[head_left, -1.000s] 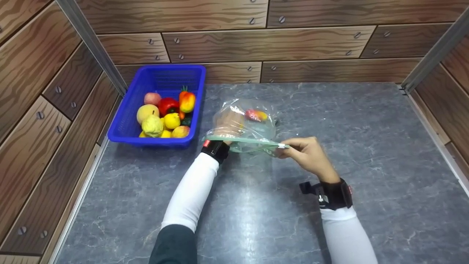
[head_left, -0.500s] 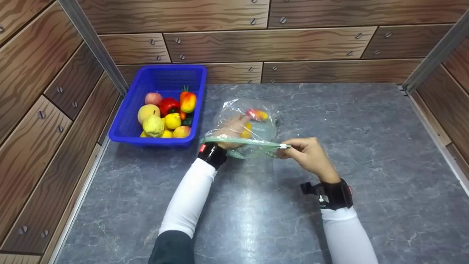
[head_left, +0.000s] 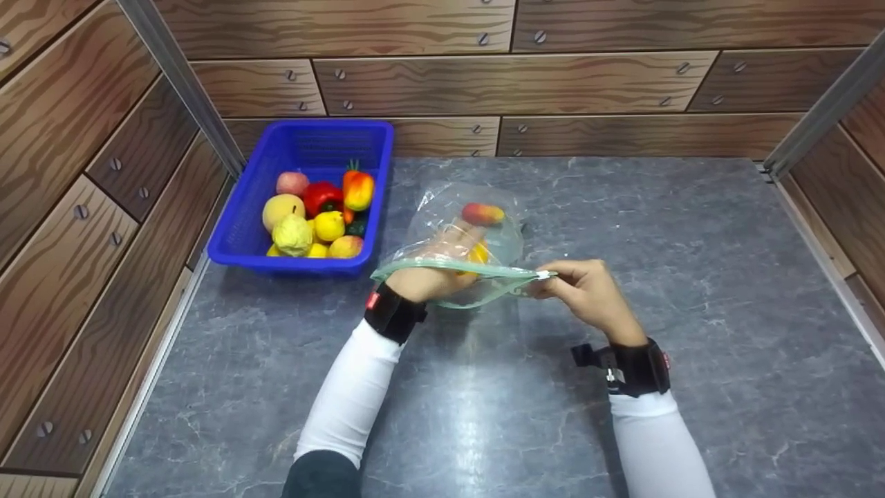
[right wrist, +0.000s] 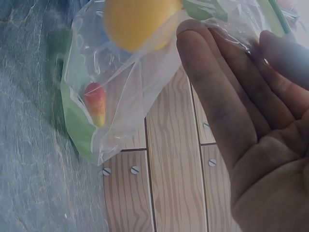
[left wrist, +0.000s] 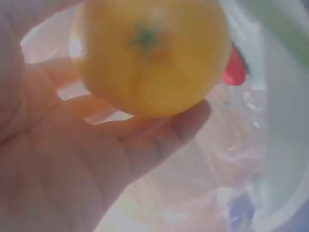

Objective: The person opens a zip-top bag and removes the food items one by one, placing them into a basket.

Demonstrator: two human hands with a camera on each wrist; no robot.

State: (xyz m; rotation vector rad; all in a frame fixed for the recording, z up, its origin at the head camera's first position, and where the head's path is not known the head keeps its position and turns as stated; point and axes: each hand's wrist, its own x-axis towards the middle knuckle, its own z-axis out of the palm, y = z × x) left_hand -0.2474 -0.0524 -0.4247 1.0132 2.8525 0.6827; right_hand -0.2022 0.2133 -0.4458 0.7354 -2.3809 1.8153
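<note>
A clear zip bag (head_left: 508, 242) with a green zip rim lies in mid-table in the head view. My left hand (head_left: 439, 266) reaches through its mouth, fingers curled round an orange (head_left: 478, 252). The left wrist view shows this orange (left wrist: 152, 58) close up, its green star mark facing the camera. Deeper in the bag lies a small red-and-yellow fruit (head_left: 482, 214), seen through the plastic. At the right end of the rim, by the white slider (head_left: 544, 275), my right hand (head_left: 588, 294) pinches the bag between thumb and fingers.
To the left stands a blue basket (head_left: 290, 261) with several fruits and vegetables, among them a red pepper (head_left: 322, 199) and a pear (head_left: 282, 211). Wood-patterned walls (head_left: 511, 83) enclose the grey marbled table (head_left: 691, 277) at the back and sides.
My left hand has drawn back toward the bag's mouth, bringing the orange nearer the rim and more into sight. The mouth gapes wider. My right hand keeps its hold, almost still.
</note>
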